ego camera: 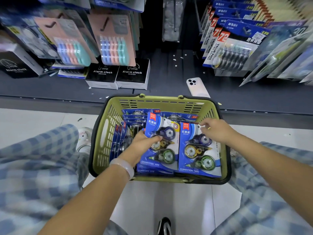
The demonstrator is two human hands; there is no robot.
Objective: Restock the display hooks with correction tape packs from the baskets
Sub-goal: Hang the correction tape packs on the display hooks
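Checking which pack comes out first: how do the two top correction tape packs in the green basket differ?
The left pack is tilted and lifted, gripped by the left hand; the right pack lies flat, and the right hand pinches its top corner. The left pack overlaps packs beneath. Both are blue, holding three dispensers.

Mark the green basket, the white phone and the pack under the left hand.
green basket (162,100): head view, far rim.
white phone (197,87): head view, back panel.
correction tape pack (166,146): head view, blister front.

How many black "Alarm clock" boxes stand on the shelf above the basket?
3: two boxes side by side left of the phone, and one box tilted at the far left. Hanging packs may hide more.
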